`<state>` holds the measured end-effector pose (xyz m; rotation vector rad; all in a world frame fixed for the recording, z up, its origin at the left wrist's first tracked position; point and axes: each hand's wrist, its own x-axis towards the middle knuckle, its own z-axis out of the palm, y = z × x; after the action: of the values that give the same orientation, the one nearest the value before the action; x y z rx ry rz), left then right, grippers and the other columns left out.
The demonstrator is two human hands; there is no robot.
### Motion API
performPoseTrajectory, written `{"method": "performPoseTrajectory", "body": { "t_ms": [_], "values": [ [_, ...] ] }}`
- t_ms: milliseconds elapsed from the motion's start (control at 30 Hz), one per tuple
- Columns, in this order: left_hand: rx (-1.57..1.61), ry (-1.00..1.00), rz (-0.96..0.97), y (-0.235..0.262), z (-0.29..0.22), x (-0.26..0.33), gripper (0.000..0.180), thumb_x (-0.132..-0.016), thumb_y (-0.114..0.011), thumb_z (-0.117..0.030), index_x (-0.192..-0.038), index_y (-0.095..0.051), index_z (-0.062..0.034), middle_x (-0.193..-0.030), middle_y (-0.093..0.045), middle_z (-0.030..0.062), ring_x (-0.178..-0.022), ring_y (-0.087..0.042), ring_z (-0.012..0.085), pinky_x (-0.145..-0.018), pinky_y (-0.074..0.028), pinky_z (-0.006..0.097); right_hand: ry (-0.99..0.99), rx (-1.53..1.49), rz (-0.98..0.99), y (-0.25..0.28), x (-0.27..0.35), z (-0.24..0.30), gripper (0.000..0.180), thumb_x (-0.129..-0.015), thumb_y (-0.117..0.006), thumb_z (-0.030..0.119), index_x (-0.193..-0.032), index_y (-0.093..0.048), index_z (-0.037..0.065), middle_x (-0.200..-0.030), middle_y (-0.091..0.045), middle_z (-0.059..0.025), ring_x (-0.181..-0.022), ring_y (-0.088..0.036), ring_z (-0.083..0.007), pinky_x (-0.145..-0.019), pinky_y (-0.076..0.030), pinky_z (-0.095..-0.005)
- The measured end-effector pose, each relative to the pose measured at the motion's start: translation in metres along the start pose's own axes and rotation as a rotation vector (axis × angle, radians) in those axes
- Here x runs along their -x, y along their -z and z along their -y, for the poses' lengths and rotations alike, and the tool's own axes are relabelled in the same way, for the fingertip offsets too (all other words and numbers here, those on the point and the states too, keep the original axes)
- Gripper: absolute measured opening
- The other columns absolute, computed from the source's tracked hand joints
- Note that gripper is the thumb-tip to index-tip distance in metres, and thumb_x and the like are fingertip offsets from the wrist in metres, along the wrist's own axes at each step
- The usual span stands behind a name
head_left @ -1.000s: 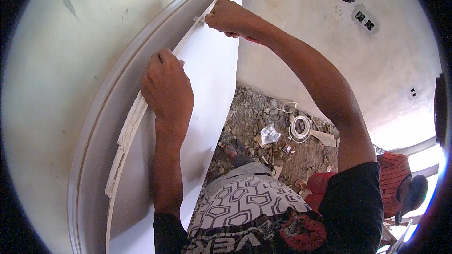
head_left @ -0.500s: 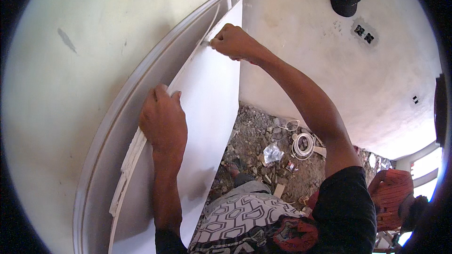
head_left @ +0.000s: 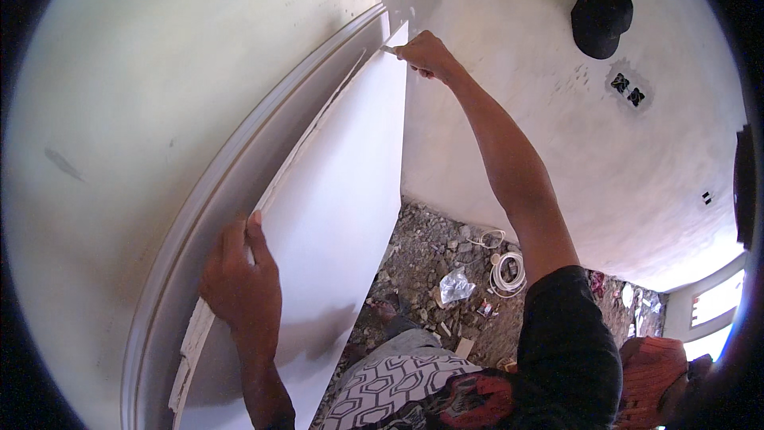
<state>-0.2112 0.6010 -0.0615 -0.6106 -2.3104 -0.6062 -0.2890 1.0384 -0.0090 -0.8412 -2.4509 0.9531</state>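
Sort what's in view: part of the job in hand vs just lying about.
In hand:
- white panel, left hand at its edge
- thin tool, in the right hand; exact type unclear

Lying about:
- coiled white cable
- crumpled clear plastic
- rubble

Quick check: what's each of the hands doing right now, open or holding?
Left hand: closed on the edge of the board.
Right hand: closed, holding a small tool; exact kind unclear.
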Motion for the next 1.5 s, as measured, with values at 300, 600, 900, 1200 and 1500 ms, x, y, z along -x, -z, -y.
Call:
{"method": "performPoseTrajectory", "body": {
  "t_ms": [300, 600, 900, 1200, 1500],
  "values": [
    [-0.044, -0.029, -0.001, 0.001, -0.003, -0.004, 0.014, -0.096, -0.066, -0.017, -0.091, -0.067, -0.0049, -0.082, -0.067, 0.0084, -0.069, -0.067, 0.0253, -0.058, -0.048, 0.039, 0.067, 0.106, 0.004, -0.006, -0.036, 0.001, 0.043, -0.084, -0.074, 0.036, -0.062, -0.059, 0.002, -0.053, -0.055, -0.0072, -0.042, -0.051, -0.0156, -0.039, -0.042, -0.0337],
    [-0.011, -0.025, -0.015, -0.001, -0.002, -0.001, 0.014, -0.095, -0.068, -0.016, -0.088, -0.067, -0.0043, -0.079, -0.066, 0.0085, -0.066, -0.065, 0.022, -0.054, -0.047, 0.037, 0.145, 0.124, 0.131, -0.011, -0.027, 0.006, 0.045, -0.084, -0.07, 0.041, -0.061, -0.061, 0.003, -0.055, -0.061, -0.0106, -0.049, -0.06, -0.0182, -0.051, -0.053, -0.0373],
    [-0.004, -0.061, -0.05, -0.001, -0.003, -0.001, 0.014, -0.095, -0.068, -0.018, -0.09, -0.066, -0.0055, -0.076, -0.065, 0.0068, -0.063, -0.064, 0.0209, -0.052, -0.046, 0.037, 0.116, 0.238, 0.052, -0.018, -0.026, 0.005, 0.045, -0.085, -0.068, 0.041, -0.07, -0.063, -0.001, -0.06, -0.063, -0.0111, -0.049, -0.061, -0.0197, -0.051, -0.053, -0.0384],
    [-0.009, -0.082, -0.09, -0.001, -0.007, -0.002, 0.014, -0.095, -0.069, -0.018, -0.088, -0.066, -0.0064, -0.075, -0.064, 0.0057, -0.062, -0.063, 0.0181, -0.05, -0.045, 0.035, 0.241, 0.199, 0.075, -0.018, 0.001, 0.013, 0.036, -0.089, -0.072, 0.034, -0.078, -0.072, 0.0, -0.052, -0.053, -0.0045, -0.04, -0.043, -0.0121, -0.039, -0.037, -0.0318],
    [-0.035, -0.075, -0.078, -0.001, -0.007, 0.004, 0.014, -0.095, -0.069, -0.02, -0.09, -0.067, -0.0068, -0.074, -0.064, 0.005, -0.061, -0.063, 0.017, -0.05, -0.046, 0.032, 0.307, 0.278, 0.197, -0.027, 0.04, 0.037, 0.041, -0.088, -0.073, 0.04, -0.082, -0.073, 0.0, -0.051, -0.048, -0.0025, -0.043, -0.046, -0.0137, -0.041, -0.038, -0.0319]
  ]
}}
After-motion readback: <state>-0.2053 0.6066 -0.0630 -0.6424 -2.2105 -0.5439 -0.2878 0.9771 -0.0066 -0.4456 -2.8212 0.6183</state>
